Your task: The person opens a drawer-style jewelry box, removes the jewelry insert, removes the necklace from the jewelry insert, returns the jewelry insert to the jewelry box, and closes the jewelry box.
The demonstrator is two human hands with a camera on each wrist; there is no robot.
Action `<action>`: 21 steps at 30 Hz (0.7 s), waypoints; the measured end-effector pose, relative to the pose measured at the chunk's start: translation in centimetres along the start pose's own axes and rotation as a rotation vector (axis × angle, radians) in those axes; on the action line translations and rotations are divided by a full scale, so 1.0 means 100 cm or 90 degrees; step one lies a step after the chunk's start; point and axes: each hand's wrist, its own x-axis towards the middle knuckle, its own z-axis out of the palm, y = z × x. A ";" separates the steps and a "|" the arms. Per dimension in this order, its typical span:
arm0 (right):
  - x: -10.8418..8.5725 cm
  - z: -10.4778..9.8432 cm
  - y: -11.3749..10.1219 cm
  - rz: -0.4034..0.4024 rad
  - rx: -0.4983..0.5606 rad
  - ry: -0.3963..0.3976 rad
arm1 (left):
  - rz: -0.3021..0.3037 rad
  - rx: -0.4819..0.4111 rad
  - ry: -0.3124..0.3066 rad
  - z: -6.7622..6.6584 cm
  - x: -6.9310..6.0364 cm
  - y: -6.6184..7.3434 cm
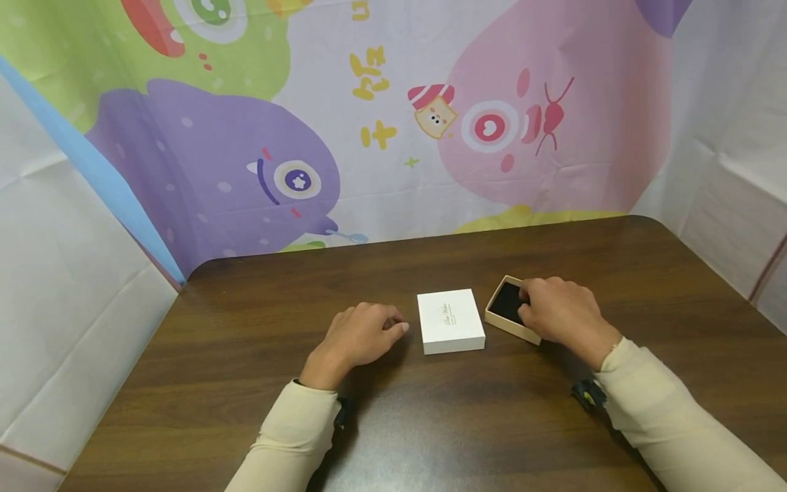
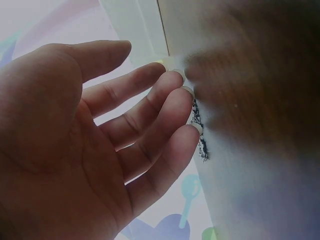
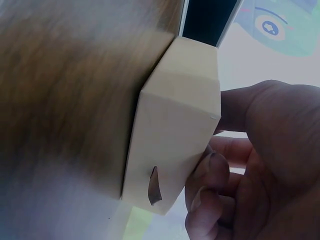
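A square white lidded box (image 1: 450,314) with gold lettering lies flat on the table. My left hand (image 1: 363,335) rests just left of it, apart from it; the left wrist view shows the fingers (image 2: 160,125) loosely bent with nothing in them. Right of the white box, an open tan cardboard box (image 1: 512,329) with a black interior (image 1: 505,301) lies at an angle. My right hand (image 1: 562,311) grips its rim with curled fingers (image 3: 207,170), one digit reaching inside the wall. Those tips are hidden in part. One side has a small notch.
The brown wooden table (image 1: 430,417) has a rounded back corner. A cartoon-printed cloth (image 1: 393,191) hangs along its back edge, with pale panels at both sides. A dark wrist device (image 1: 588,394) sits under the right sleeve.
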 end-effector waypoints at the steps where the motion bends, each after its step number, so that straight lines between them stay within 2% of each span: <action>1: 0.000 0.000 0.000 0.001 0.000 0.001 | 0.000 0.000 0.000 0.000 0.000 0.000; 21: 0.002 0.001 0.004 0.000 0.001 0.026 | 0.000 -0.008 -0.002 0.000 0.000 0.001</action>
